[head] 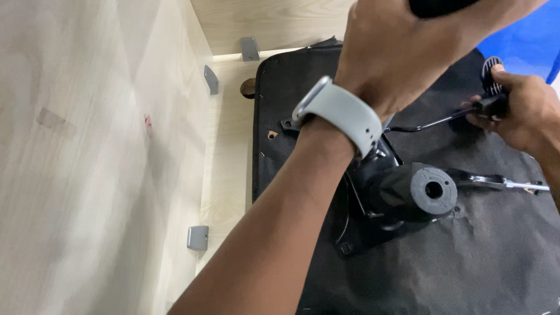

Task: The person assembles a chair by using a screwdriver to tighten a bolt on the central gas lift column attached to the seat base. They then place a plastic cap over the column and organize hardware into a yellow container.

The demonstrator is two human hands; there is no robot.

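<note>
Seat: lying underside up, so I can get at the mechanism bolted in the middle.
Left hand: pressing down above the mechanism, steadying; grip hidden, can't tell.
Right hand: grip closed round the lever knob at the seat's right edge.

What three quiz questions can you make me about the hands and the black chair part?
1. True or false: the left hand wears a grey wristband.
2. What does the right hand grip? A) thin black lever B) grey bracket C) blue cloth
3. The round hole sits in the black ______ of the chair mechanism.

Key: 1 true; 2 A; 3 hub.
</note>
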